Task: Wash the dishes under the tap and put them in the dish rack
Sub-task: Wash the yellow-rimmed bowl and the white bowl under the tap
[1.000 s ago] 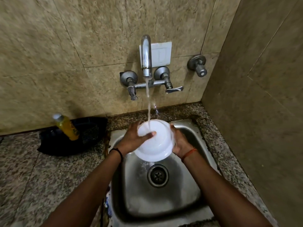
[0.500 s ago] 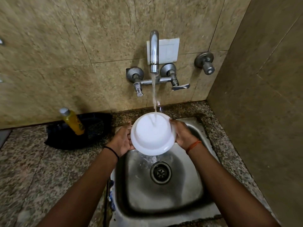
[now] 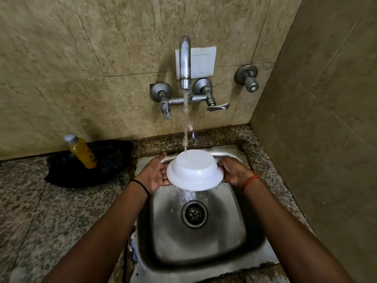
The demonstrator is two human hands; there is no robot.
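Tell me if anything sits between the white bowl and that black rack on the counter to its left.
Nothing visible blocks it. The white bowl, held upside down by the left hand and right hand, has bare counter toward the black rack. A yellow bottle leans there, taking up part of it.

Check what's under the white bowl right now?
Under the upturned white bowl: the steel sink, water spilling toward the drain. Left hand and right hand hold its rim. The bowl's inside is hidden.
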